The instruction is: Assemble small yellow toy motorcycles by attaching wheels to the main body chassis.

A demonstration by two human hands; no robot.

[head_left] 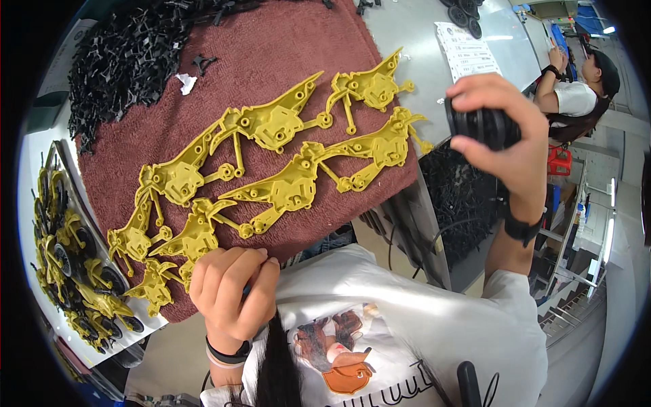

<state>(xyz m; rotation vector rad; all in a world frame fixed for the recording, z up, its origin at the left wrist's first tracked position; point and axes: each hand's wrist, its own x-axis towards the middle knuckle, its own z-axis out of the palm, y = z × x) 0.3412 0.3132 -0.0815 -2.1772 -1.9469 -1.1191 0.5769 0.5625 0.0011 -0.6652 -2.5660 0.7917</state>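
My right hand (505, 119) is raised at the right, its thumb and fingers gripping a stack of black wheels (485, 127) by the two ends. My left hand (234, 292) is curled closed at the near edge of the cloth, in front of my shirt. Whatever it may hold is hidden by the fingers. Close beside it lie the nearest of several yellow plastic toy body parts (193, 234). These parts run in two slanting rows across a reddish-brown towel (291, 54), and some of them touch or overlap.
A large heap of small black plastic parts (129, 54) covers the far left. Yellow toy motorbikes with black wheels (74, 264) fill a tray at the left. More black wheels (464, 13) and a printed paper (466, 51) lie at far right. A co-worker (576, 91) sits beyond.
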